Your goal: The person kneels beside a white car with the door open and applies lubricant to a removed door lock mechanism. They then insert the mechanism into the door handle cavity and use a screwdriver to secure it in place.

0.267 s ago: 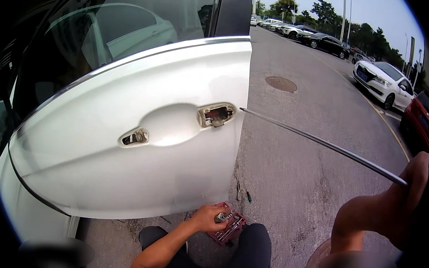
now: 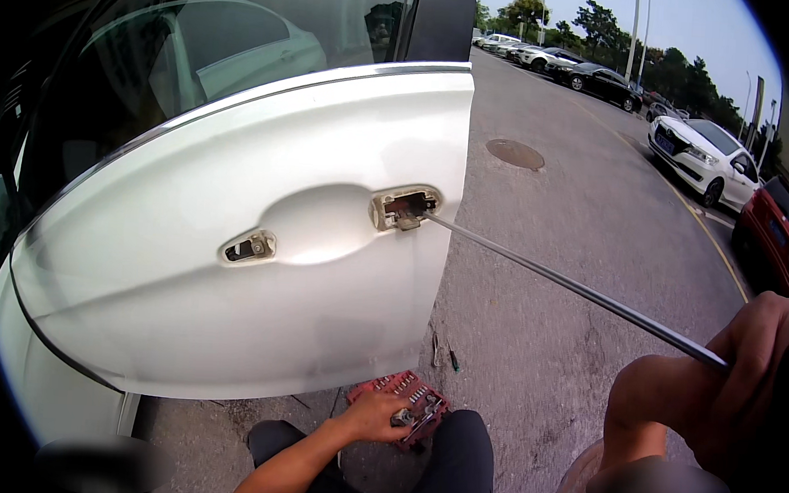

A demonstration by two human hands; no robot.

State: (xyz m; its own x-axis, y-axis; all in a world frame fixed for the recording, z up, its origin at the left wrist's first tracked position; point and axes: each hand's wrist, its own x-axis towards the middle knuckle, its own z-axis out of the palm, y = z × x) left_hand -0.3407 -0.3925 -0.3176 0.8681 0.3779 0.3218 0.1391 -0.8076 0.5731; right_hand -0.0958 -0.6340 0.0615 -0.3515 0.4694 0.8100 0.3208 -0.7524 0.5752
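My right hand (image 2: 750, 350), at the right edge, is closed around a long, slim metal shaft (image 2: 579, 295) like a screwdriver's; its handle end is hidden. Its tip is at the larger handle opening (image 2: 405, 208) in the white car door (image 2: 319, 323); how far in it reaches, I cannot tell. A smaller opening (image 2: 249, 247) lies further left, past the smooth hollow. Low in the middle, my left hand (image 2: 375, 414) is closed on a small metal cylinder-like part (image 2: 402, 417). It hangs over a red socket tool case (image 2: 418, 386) between my knees.
Two slim hand tools, one green-handled (image 2: 454, 360), lie on the pavement by the door's lower corner. The dark window (image 2: 245, 42) rises above the panel. A manhole cover (image 2: 515, 155) and parked cars, among them a white one (image 2: 703, 155), are beyond.
The shaft's tip has moved left, from beside the door's edge to the larger opening. My left hand has shifted slightly left, showing more of the tool case. The view has shifted slightly.
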